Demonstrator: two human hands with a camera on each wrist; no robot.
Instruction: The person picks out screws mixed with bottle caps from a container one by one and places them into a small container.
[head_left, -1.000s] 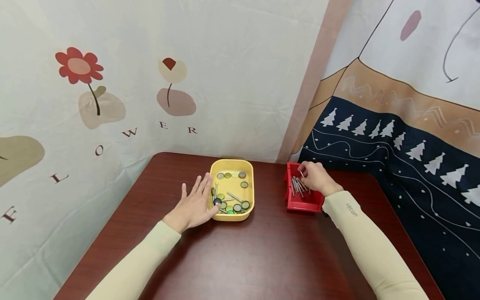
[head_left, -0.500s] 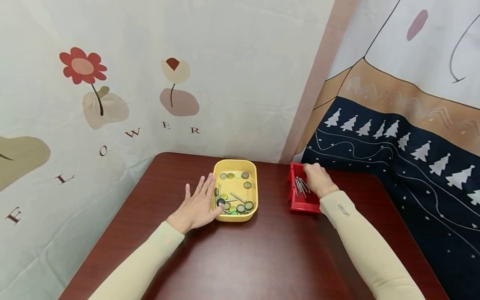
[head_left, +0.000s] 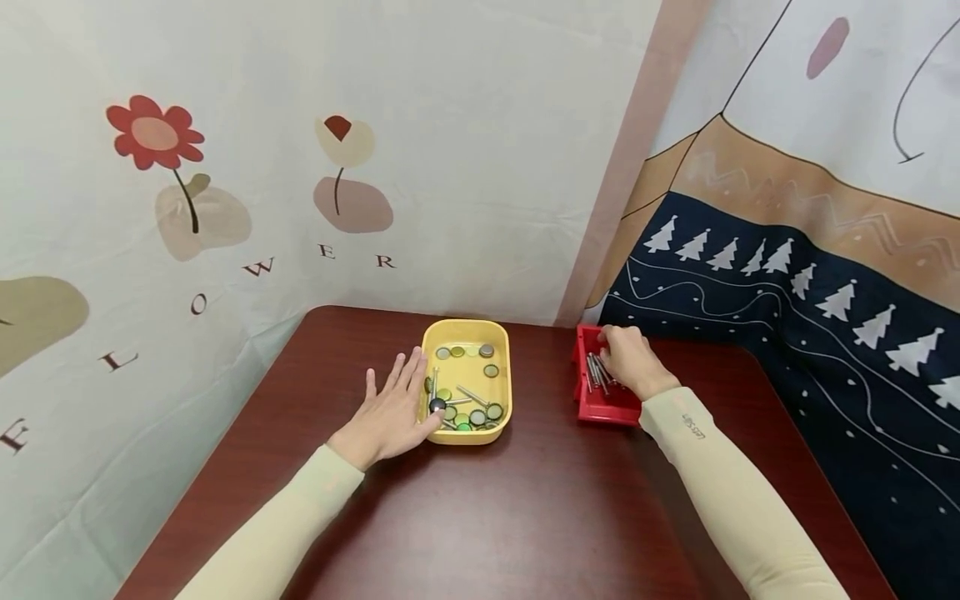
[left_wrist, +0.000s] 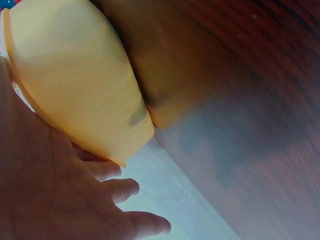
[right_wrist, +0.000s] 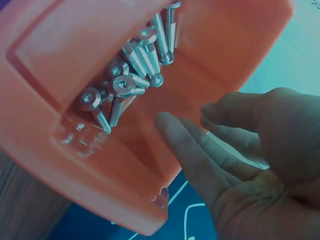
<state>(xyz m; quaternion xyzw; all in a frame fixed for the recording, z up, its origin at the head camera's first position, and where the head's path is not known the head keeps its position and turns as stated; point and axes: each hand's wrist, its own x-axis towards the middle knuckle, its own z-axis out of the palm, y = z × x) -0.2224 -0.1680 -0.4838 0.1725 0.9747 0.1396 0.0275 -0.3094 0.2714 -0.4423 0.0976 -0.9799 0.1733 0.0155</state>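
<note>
My left hand point(head_left: 390, 417) rests with straight, spread fingers along the left rim of a yellow tray point(head_left: 504, 375). Several small round caps, grey and green, lie in that tray with a few bolts point(head_left: 472, 395). Beside my left thumb is a round black piece point(head_left: 437, 405). At the right, my right hand point(head_left: 636, 362) reaches into a red bin point(head_left: 609, 413). Silver socket-head bolts point(right_wrist: 122, 87) lie in a heap along one side of the bin. In the right wrist view, thumb and fingers are apart, with nothing visible between them; the fingertips are short of the bolts.
The brown tabletop point(head_left: 495, 517) extends between the two containers and toward the front. A pale flower-printed cloth point(head_left: 465, 167) hangs behind the table, and a dark blue cloth with white trees point(head_left: 750, 292) hangs at the right.
A second ago my right fingertips seemed to pinch a small bolt above the red bin; now the right wrist view shows none between them. My left hand keeps its place at the yellow tray.
</note>
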